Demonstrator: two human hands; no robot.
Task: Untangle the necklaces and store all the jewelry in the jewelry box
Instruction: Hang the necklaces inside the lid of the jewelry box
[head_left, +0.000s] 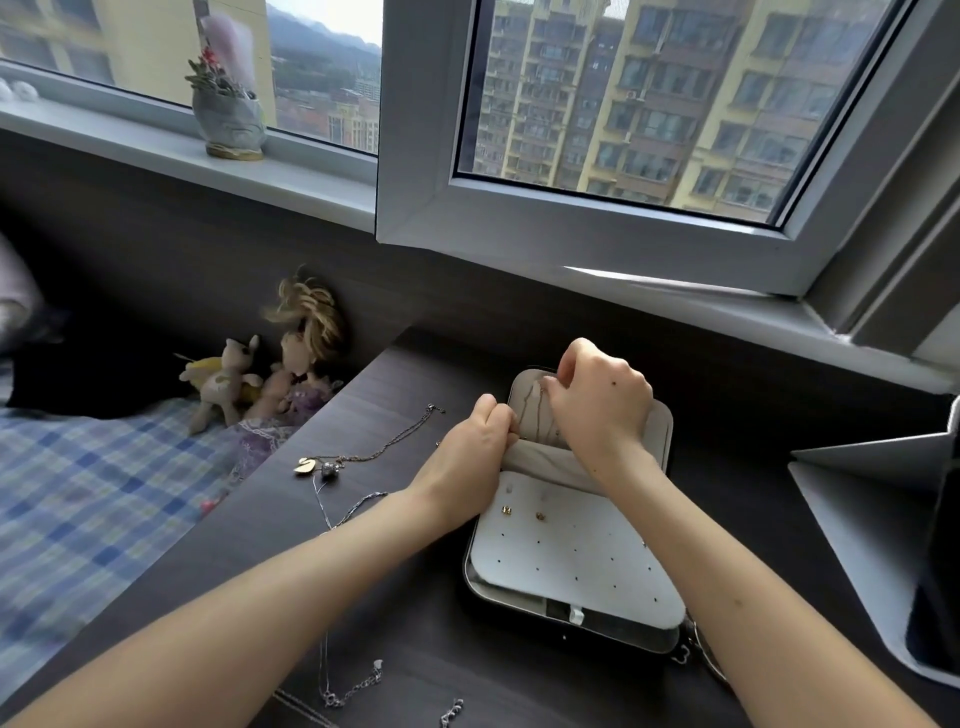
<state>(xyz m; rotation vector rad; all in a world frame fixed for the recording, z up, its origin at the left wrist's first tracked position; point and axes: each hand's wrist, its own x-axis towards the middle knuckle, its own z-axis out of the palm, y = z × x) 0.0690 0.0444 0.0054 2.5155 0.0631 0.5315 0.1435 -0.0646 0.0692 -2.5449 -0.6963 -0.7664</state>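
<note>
The jewelry box lies open on the dark desk, its white perforated earring panel holding small gold earrings. In the upright lid a thin gold chain hangs above a beige pocket. My left hand pinches the pocket's top edge at its left end. My right hand is over the lid, fingers curled on the chain near its top. Left of the box lies a gold necklace with a heart pendant. Silver chains lie near the desk's front.
A grey stand holding a dark device sits at the right of the desk. Plush dolls lean by the wall on a blue checked bed to the left. A potted plant stands on the windowsill.
</note>
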